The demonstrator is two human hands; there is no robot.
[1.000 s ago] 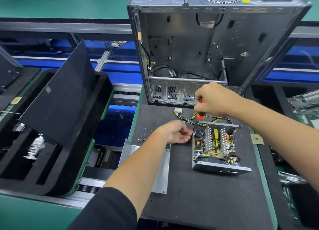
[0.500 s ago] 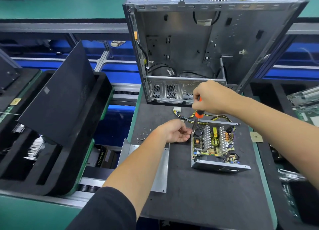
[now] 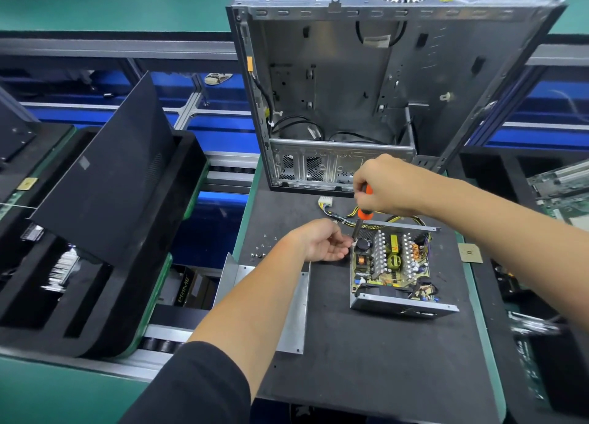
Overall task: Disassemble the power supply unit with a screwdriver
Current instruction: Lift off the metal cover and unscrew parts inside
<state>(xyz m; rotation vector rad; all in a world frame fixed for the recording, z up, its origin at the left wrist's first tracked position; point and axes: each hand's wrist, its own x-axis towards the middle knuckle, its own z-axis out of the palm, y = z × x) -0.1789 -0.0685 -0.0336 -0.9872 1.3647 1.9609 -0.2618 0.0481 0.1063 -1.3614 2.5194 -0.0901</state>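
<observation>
The open power supply unit (image 3: 395,264) lies on the black mat, its circuit board with heat sinks and coils exposed inside a grey metal tray. My right hand (image 3: 387,184) grips an orange-handled screwdriver (image 3: 366,208) held upright, its tip at the unit's far left corner. My left hand (image 3: 322,240) sits at that same corner with its fingertips curled against the unit's left edge, by the screwdriver tip. The unit's removed grey cover (image 3: 287,299) lies flat to the left, partly under my left forearm.
An empty computer case (image 3: 366,82) stands open behind the unit. Yellow and black cables with a white connector (image 3: 325,204) trail from the unit. Several loose screws (image 3: 259,251) lie on the mat (image 3: 366,360). Black foam trays (image 3: 95,232) sit to the left, circuit boards (image 3: 561,188) right.
Both hands stay at the unit's far left corner. The right hand has shifted slightly on the screwdriver handle, and my view has drifted a little.
</observation>
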